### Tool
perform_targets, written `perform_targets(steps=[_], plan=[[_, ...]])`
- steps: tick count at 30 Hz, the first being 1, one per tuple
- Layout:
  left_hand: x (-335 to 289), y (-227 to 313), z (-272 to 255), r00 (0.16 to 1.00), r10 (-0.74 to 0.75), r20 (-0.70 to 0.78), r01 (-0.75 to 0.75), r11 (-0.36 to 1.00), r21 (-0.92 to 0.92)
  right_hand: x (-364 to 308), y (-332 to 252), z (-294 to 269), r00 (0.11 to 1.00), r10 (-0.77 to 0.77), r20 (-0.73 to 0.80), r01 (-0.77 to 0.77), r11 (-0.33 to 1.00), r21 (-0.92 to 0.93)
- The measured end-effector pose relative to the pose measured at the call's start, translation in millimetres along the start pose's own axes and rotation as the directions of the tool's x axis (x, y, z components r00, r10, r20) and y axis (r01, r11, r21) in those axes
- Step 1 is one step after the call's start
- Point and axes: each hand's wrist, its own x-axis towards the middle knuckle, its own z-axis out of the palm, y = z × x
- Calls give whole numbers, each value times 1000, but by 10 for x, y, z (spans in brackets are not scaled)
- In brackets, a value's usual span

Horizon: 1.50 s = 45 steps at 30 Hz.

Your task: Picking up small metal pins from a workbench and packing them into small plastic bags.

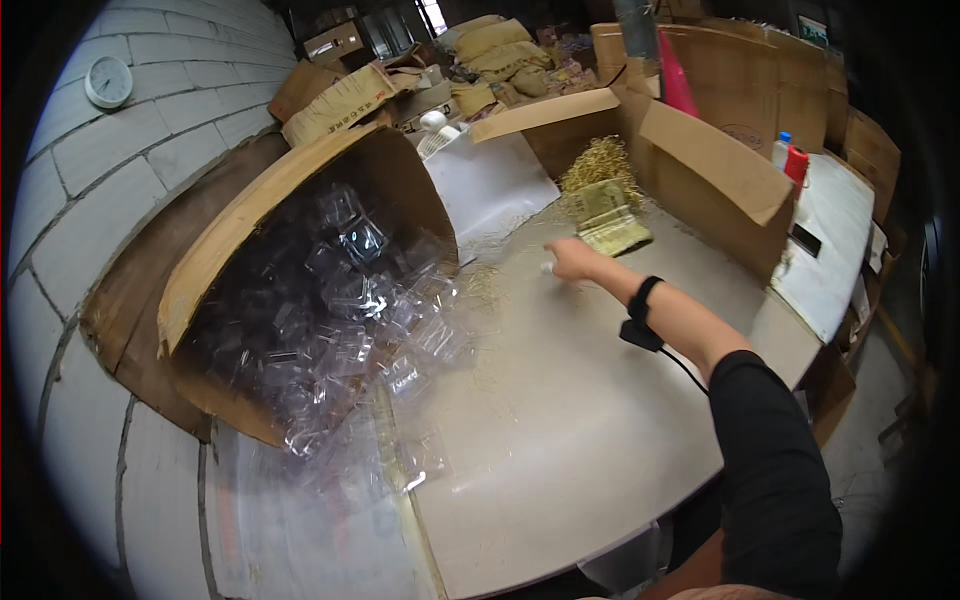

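Note:
My right hand [572, 260] reaches over the far middle of the table, its fingers curled together. A small white bit [547, 268] shows at its fingertips; I cannot tell whether it is held or worn on a finger. Just beyond the hand lies a creased gold-green packet or cloth [615, 232]. Behind that, a heap of thin gold-coloured pieces [600, 165] rests against the cardboard, with more strewn to the left. Clear plastic cases [350, 300] spill from a tipped carton [270, 210] onto the table. My left hand is out of view.
The pale tabletop [560, 430] fills the middle. Cardboard flaps [715, 160] wall its far right side. A white side surface [825, 260] carries a dark phone-like slab [805, 240] and a red container [796, 165]. A block wall [110, 170] stands left; sacks [500, 55] are piled behind.

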Motion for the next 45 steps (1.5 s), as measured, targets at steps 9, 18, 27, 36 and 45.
perform_targets(steps=[9,18,27,36,45], plan=[[36,-304,-68,980,-188,68,185,982,48,1506,-47,427,935,354,29,-355,934,32],[-322,-714,-721,962,-251,108,241,966,97,1701,-534,735,757,254,602,-298,954,-29],[-234,-588,-1257,988,-82,134,82,997,2,-444,-598,307,899,-29,436,112,980,-167],[2436,2651,-1771,739,649,-179,-673,717,-181,-1457,-1103,564,988,-130,88,140,983,-117],[2311,2853,-2409,753,633,-178,-657,739,-152,-1956,-813,446,968,-240,74,248,958,-146]])
